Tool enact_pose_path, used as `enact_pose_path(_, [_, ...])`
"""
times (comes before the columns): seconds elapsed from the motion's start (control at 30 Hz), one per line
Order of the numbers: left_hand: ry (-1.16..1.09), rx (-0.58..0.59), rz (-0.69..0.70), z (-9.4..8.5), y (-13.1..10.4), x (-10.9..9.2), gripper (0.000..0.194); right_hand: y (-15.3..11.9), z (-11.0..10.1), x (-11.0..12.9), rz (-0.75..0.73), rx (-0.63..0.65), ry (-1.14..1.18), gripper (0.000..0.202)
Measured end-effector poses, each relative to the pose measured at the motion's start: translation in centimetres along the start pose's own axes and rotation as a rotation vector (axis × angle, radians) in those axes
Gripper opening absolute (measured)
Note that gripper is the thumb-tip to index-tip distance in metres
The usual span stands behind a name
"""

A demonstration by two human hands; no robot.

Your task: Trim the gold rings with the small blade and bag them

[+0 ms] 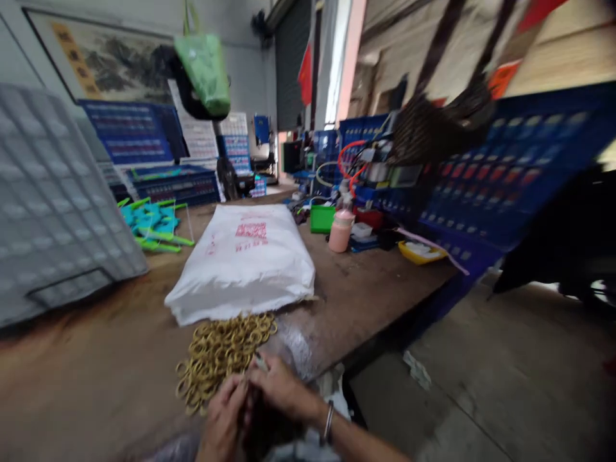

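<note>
Near the bottom centre, my left hand [222, 417] and my right hand [280, 387] are close together at the table's near edge, fingers curled inward. A small pale tool or piece [261, 362] sticks out at my right hand's fingers. What my left fingers hold is too small and blurred to name. Just beyond and to the left of my hands lies a pile of brass-coloured rings [224, 350] on the brown table [356, 301]. Behind the pile lies a large white sack [250, 263] with red print.
A grey ribbed crate [62, 212] and turquoise and green plastic pieces [154, 224] stand left. Behind the sack's right side are a green tray [322, 219], a pink bottle [341, 231] and a yellow tray [421, 255]. Blue racks [520, 160] rise at the right.
</note>
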State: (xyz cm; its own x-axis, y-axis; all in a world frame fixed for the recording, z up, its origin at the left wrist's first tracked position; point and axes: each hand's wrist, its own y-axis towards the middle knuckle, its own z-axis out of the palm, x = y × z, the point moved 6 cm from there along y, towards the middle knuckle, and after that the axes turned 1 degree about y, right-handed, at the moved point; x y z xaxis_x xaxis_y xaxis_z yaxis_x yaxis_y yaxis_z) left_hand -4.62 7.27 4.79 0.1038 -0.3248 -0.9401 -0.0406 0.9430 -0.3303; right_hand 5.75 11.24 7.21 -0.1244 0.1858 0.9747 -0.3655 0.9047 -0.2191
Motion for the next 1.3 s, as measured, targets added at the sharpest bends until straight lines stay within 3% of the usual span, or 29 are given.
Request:
enact_pose_path(0.07, [-0.083, 0.04, -0.007, 0.4, -0.3, -0.5, 0.039, 0.0, 0.0, 0.5, -0.023, 0.023, 0.002, 0.006])
enact_pose_path(0.3, [-0.251, 0.012, -0.057, 0.7, -1.3, -1.2, 0.033, 0.3, 0.4, 0.4, -0.143, 0.078, -0.125, 0.02])
enact_pose_path(0.47, [-0.272, -0.025, -0.082, 0.4, -1.6, -1.3, 0.034, 0.1, -0.2, 0.7, -0.195, -0.006, -0.335, 0.023])
enact_pose_path(0.6, [-0.237, -0.028, -0.021, 0.0, -1.4, -1.5, 0.035, -0.6, 0.2, 0.9, -0.288, 0.031, -0.613, 0.014])
enact_pose_path(0.77, [-0.141, -0.039, 0.043, -0.5, -1.2, -1.5, 0.036, -1.2, 1.1, 0.6, -0.314, 0.092, -0.824, 0.025])
enact_pose_path(1.0, [-0.043, -0.065, 0.086, -0.5, -1.5, -1.7, 0.037, -1.2, 1.0, 0.2, -0.327, 0.074, -0.9, 0.031])
enact_pose_path(1.17, [0.073, -0.06, 0.21, -0.3, -2.0, -2.3, 0.036, -0.9, 0.4, -0.6, -0.334, 0.125, -0.924, 0.031])
enact_pose_path(1.3, [0.057, -0.058, 0.182, 0.0, -1.8, -2.3, 0.035, -1.0, -0.1, -0.2, -0.363, 0.072, -0.908, 0.028])
